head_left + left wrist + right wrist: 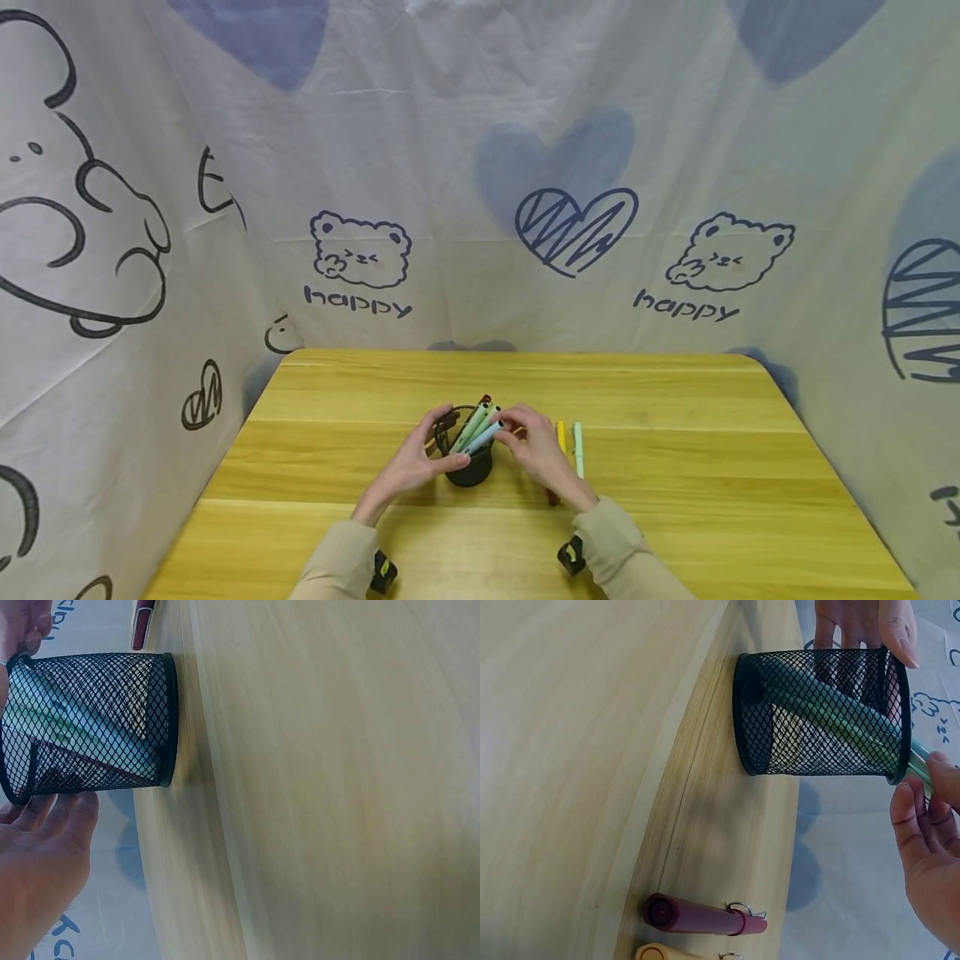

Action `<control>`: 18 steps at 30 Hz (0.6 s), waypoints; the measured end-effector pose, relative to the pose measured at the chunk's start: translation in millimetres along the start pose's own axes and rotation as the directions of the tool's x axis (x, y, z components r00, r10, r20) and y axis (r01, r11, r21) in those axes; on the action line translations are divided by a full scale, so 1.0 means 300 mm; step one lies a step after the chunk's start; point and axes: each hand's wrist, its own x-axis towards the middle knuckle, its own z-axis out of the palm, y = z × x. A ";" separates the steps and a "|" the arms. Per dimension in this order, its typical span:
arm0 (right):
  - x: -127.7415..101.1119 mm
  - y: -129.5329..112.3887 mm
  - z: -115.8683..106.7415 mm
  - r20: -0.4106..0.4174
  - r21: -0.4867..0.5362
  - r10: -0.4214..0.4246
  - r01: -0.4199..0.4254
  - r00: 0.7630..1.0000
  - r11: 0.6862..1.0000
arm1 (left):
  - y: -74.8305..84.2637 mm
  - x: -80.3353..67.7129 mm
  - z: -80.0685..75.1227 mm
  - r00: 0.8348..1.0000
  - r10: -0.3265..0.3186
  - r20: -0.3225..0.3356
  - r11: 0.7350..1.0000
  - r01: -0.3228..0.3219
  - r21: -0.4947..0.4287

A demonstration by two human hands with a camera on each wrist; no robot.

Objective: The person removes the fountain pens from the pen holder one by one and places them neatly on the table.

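Observation:
A black mesh pen holder (469, 475) stands upright on the wooden table, with several pens leaning toward its right side. My left hand (411, 463) grips it from the left, thumb at the near rim and fingers round the far side. Among the pens are light green ones (470, 427), a light blue pen (483, 438) and a dark red tip (486, 399). At the rim's right side, my right hand (534, 443) pinches the upper end of the light blue pen. The right wrist view shows the slanted pens through the holder's mesh (817, 712).
Right of the holder lie a yellow pen (561, 435), a mint green pen (578, 450) and a dark red pen (697, 915), partly hidden by my right hand in the head view. Printed cloth (465, 167) hangs behind the table (675, 467) and along both sides.

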 end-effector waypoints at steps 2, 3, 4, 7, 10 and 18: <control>-0.004 -0.002 -0.001 -0.010 0.012 0.014 -0.013 1.000 1.000 | -0.001 0.002 0.001 1.000 0.002 0.000 1.000 -0.002 0.005; -0.006 -0.002 -0.002 -0.014 0.020 0.017 -0.017 1.000 1.000 | -0.002 0.002 0.001 1.000 0.006 0.000 1.000 -0.006 0.005; -0.008 -0.002 -0.003 -0.017 0.030 0.020 -0.020 1.000 0.999 | -0.001 0.002 0.001 1.000 0.005 -0.003 1.000 -0.005 0.004; -0.011 -0.002 -0.009 -0.020 0.059 0.030 -0.029 0.999 0.998 | -0.002 0.003 0.001 1.000 0.007 -0.010 1.000 -0.007 0.008; -0.014 -0.003 -0.015 -0.016 0.110 0.061 -0.059 0.998 0.992 | -0.002 0.002 0.001 1.000 0.002 -0.008 1.000 -0.002 0.008; -0.028 -0.008 -0.032 -0.012 0.262 0.166 -0.158 0.986 0.952 | -0.003 0.005 0.000 1.000 0.010 0.003 1.000 -0.010 -0.004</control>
